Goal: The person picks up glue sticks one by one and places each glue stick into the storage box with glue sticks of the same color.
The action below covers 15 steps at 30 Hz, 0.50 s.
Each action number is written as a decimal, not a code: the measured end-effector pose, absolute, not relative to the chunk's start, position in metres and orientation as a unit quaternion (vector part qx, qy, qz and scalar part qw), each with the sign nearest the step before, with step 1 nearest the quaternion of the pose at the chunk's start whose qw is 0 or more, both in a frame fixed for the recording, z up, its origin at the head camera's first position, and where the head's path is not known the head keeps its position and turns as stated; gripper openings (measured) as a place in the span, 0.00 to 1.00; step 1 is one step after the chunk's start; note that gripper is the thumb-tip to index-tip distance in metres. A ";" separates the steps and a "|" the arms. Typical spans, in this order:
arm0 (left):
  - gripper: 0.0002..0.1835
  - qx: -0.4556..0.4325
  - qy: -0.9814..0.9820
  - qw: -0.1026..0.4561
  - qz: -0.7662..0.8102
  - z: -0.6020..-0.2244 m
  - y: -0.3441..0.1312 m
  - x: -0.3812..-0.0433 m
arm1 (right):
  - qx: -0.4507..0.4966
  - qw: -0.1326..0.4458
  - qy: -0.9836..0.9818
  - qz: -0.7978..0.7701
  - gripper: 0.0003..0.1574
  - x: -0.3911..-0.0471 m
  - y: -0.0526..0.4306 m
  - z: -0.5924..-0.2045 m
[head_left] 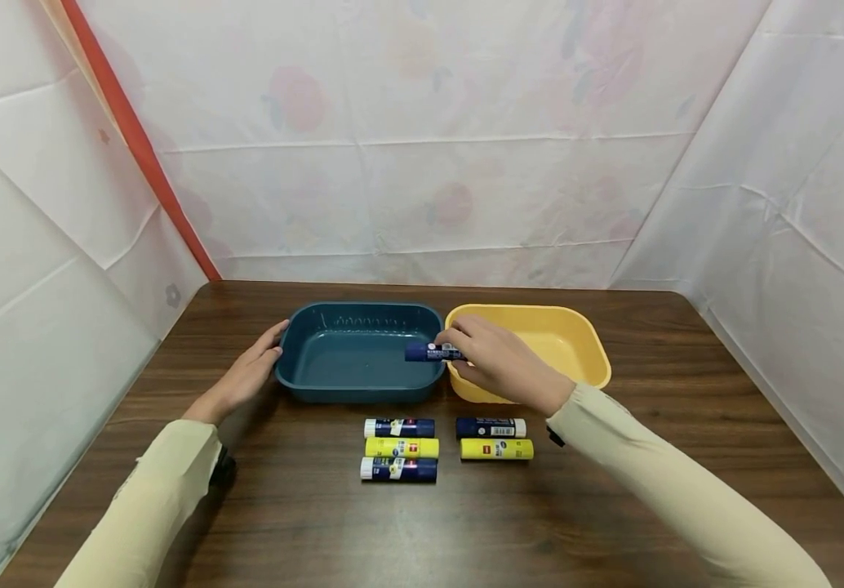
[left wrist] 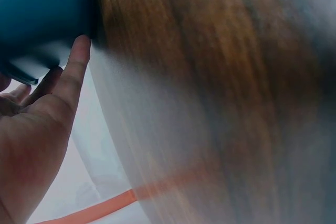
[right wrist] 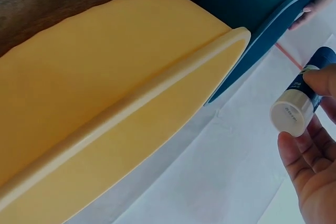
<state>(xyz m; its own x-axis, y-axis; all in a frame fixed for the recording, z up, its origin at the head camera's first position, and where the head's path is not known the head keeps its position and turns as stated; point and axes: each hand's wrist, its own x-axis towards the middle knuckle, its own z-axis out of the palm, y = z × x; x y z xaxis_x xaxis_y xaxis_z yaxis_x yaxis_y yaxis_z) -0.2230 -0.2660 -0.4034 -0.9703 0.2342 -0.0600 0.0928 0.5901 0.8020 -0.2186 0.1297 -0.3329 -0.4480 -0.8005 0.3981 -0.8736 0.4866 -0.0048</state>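
My right hand pinches a dark blue glue stick over the right side of the blue basin, near where it meets the yellow basin. In the right wrist view the glue stick's white end faces the camera, between thumb and fingers. My left hand rests against the left wall of the blue basin. From the left wrist view, its extended fingers touch that wall; part of the hand is cut off by the frame. The yellow basin stands partly behind my right hand.
Several glue sticks lie in front of the basins on the wooden table: blue ones and a yellow one at left, a blue one and a yellow one at right. White patterned sheets surround the table's back and sides.
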 end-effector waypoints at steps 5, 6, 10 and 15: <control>0.29 0.095 0.891 0.071 0.438 -0.403 -0.266 -0.223 | 0.497 0.168 -0.845 0.102 0.21 -0.229 0.120 -0.335; 0.28 0.095 0.891 0.070 0.438 -0.403 -0.266 -0.222 | 0.496 0.164 -0.847 0.100 0.21 -0.231 0.118 -0.335; 0.28 0.094 0.888 0.071 0.444 -0.403 -0.266 -0.222 | 0.489 0.148 -0.855 0.090 0.20 -0.239 0.109 -0.337; 0.28 0.096 0.882 0.068 0.456 -0.404 -0.264 -0.221 | 0.491 0.143 -0.856 0.076 0.20 -0.250 0.100 -0.343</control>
